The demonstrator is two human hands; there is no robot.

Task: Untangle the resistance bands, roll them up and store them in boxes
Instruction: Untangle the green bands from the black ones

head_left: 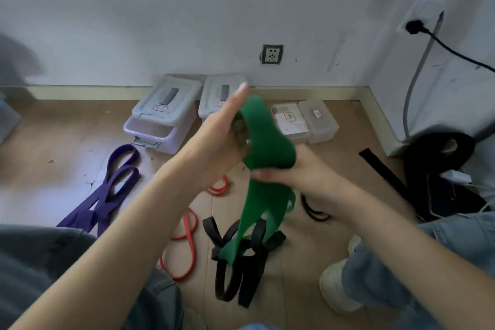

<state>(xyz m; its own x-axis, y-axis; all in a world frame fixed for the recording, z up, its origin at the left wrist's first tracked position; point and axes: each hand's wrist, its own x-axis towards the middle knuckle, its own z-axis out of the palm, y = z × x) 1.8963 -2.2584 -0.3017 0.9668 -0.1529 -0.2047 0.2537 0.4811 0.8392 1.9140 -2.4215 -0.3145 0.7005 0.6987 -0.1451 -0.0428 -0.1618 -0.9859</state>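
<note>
A wide green resistance band (263, 142) is held up in front of me, its upper part wound in a loop and its tail hanging down to the floor. My left hand (219, 139) lies against the loop's left side with fingers stretched upward. My right hand (289, 171) grips the band from below. On the floor lie a purple band (107, 195), a red band (184, 244), a tangled black band (241, 268) and a thin black band (313, 209). Several plastic boxes stand by the wall: an open-fronted box (158, 126), a lidded box (217, 99) and two small boxes (317, 120).
A wall socket (272, 54) is above the boxes. A black strap (380, 166) and a dark round object (439, 153) lie at the right by a power strip with a cable (417, 21). My knees and a white shoe (337, 286) frame the wooden floor.
</note>
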